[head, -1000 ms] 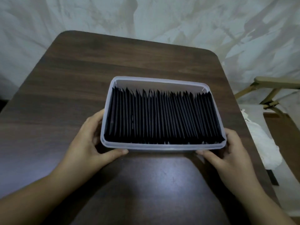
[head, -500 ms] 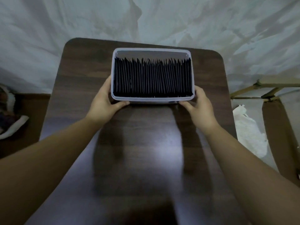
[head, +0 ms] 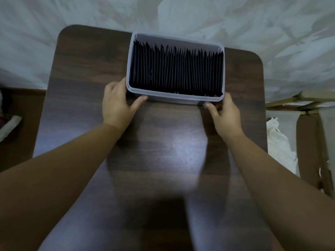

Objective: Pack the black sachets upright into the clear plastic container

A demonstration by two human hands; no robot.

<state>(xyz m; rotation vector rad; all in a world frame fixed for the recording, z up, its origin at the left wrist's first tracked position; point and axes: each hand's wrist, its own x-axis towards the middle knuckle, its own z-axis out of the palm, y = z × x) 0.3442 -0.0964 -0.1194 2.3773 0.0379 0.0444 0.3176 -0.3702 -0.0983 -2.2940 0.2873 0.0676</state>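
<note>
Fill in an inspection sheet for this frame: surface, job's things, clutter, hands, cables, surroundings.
Surface: dark wood-grain table, with a glare patch near the middle.
Job's things: clear plastic container at the table's far edge, no lid on it; black sachets stand upright in one row, filling it side to side.
Clutter: nothing seen.
Hands: left hand grips the container's near-left corner, thumb on the near wall; right hand holds the near-right corner.
Cables: nothing seen.
Surroundings: white sheet behind the table; wooden frame and white cloth to the right.
</note>
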